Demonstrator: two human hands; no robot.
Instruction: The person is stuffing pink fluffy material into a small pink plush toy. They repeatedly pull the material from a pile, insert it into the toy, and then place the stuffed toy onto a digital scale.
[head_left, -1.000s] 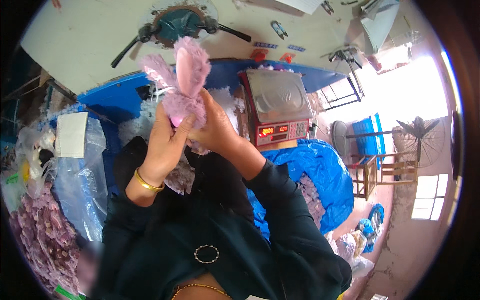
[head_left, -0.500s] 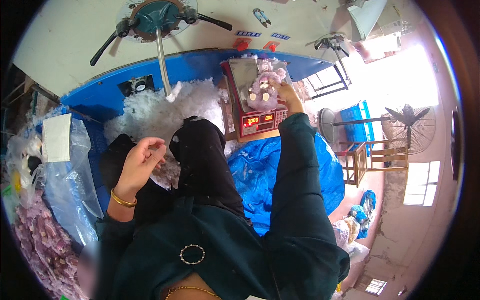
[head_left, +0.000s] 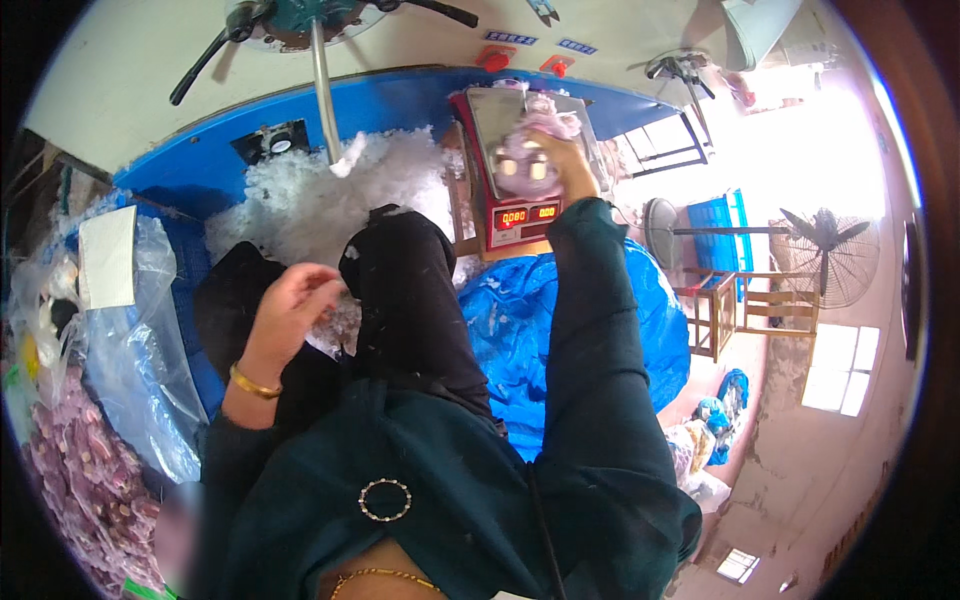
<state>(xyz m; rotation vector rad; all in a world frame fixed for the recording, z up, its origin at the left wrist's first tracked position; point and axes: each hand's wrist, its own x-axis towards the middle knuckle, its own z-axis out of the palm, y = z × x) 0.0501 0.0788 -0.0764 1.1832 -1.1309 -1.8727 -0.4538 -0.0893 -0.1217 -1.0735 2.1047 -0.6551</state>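
A fluffy mauve plush toy (head_left: 528,172) with pale foot pads is on the metal plate of a red digital scale (head_left: 521,233), smeared by motion. My right hand (head_left: 567,166) reaches across from the right and is closed around the toy's right side; its fingertips are partly hidden. The scale's red display is lit. My left hand (head_left: 296,308), with a gold bangle at the wrist, hovers over my lap. Its fingers are loosely bent and apart, slightly blurred, with nothing visible in them. White stuffing fluff (head_left: 300,205) lies heaped beyond it.
A metal filling tube (head_left: 322,95) juts from the machine over the fluff. Blue sheeting (head_left: 510,330) lies below the scale. To the left are a clear plastic bag (head_left: 140,350) and a pile of mauve plush pieces (head_left: 85,470). A standing fan (head_left: 825,255) and wooden chair (head_left: 715,320) are at right.
My right hand has closed further over the plush toy, which is now blurred. The scale's display reading has changed. The left hand has shifted slightly, and the whole view has moved a little.
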